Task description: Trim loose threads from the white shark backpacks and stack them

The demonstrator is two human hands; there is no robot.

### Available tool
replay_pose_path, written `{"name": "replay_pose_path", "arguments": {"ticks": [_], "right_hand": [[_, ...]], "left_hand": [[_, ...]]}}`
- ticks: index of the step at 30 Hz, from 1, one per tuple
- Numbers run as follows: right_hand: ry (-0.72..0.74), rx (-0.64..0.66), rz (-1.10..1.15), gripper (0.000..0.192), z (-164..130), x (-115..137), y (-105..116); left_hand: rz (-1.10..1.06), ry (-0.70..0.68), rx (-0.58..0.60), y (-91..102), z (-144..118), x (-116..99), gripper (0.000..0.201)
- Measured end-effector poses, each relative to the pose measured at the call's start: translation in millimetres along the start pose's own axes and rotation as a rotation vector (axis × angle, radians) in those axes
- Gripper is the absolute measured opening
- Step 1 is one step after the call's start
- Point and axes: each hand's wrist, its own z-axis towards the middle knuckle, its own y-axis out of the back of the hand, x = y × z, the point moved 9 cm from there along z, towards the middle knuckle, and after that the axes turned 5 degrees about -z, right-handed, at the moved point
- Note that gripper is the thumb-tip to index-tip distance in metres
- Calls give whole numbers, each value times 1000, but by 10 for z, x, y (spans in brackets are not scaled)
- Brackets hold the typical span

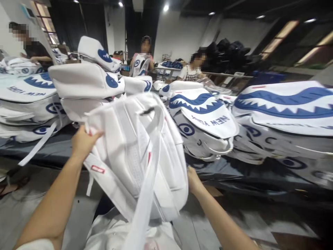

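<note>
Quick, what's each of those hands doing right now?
Left hand: closed on the edge of the white backpack.
Right hand: at the backpack's opposite side; fingers hidden, so open or closed cannot be told.

1. a table [210, 175] with a dark cover, loaded with white bags.
2. at its left, stacked bags [15, 92] with blue eyes and toothed bands, one pale strap [39, 147] hanging down in front.
3. beside them, a taller pile [80, 81], its top bag tilted.
4. to the right, a bag [197, 119] with a blue eye and lettering; next to it, a larger-looking one [288, 107].
5. three people behind: one in a dark top [37, 51], one holding a white bag [142, 64], one in a light top [186, 73].
6. a black heap [226, 52] further back.
7. dark curtains [70, 24] and lit ceiling lamps [165, 7].
8. a grey floor [28, 208].
</note>
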Motion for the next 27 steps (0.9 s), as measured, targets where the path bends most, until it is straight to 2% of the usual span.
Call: {"name": "replay_pose_path", "arguments": {"ticks": [1, 3, 4, 6, 7, 8, 9, 10, 11, 12, 13, 15, 18, 20, 22, 24, 25, 26, 27], "right_hand": [[-16, 2, -21, 29, 24, -72, -87], [-41, -60, -88, 21, 95, -93, -93], [-13, -115, -120, 21, 124, 9, -66], [173, -167, -175, 25, 135, 479, -155], [327, -140, -212, 28, 105, 821, -320], [488, -30, -257, 31, 55, 1171, -599], [612, 153, -336, 35, -6, 1459, -961], [654, 304, -468, 37, -35, 1639, -1289], [617, 386, -596, 36, -2, 1720, -1518], [560, 410, -661, 33, 67, 1756, -1639], [482, 407, -721, 31, 154, 1715, -1681], [329, 364, -781, 26, 293, 1467, -1571], [157, 326, -790, 17, 274, 875, -1232], [105, 236, -672, 14, 191, 582, -1012], [95, 118, -500, 16, 141, 432, -874], [83, 56, -361, 21, 157, 380, -849], [74, 58, -313, 23, 185, 381, -871], [61, 74, -277, 25, 218, 391, -902], [46, 96, -249, 27, 249, 406, -930]], "left_hand": [[58, 31, 32, -168, -19, 44, 49], [126, 44, 90, -528, -54, 81, 44], [146, 36, 100, -674, -61, 78, 43], [173, 1, 96, -866, -55, 41, 45], [179, -27, 90, -914, -44, 8, 47], [181, -61, 85, -937, -31, -30, 47], [180, -98, 82, -941, -14, -65, 46], [177, -134, 79, -931, 6, -89, 45], [174, -166, 76, -910, 31, -97, 43], [172, -190, 70, -882, 61, -83, 42], [171, -206, 63, -849, 95, -46, 42], [173, -214, 51, -785, 167, 82, 44], [197, -172, 87, -720, 220, 296, 51], [259, -159, 100, -653, 178, 300, 56], [347, -251, -8, -513, 68, 40, 65], [352, -508, -206, -413, -151, -509, 66], [308, -693, -264, -454, -306, -839, 61], [254, -900, -248, -589, -472, -1169, 53], [199, -1113, -168, -797, -641, -1477, 43]]}}
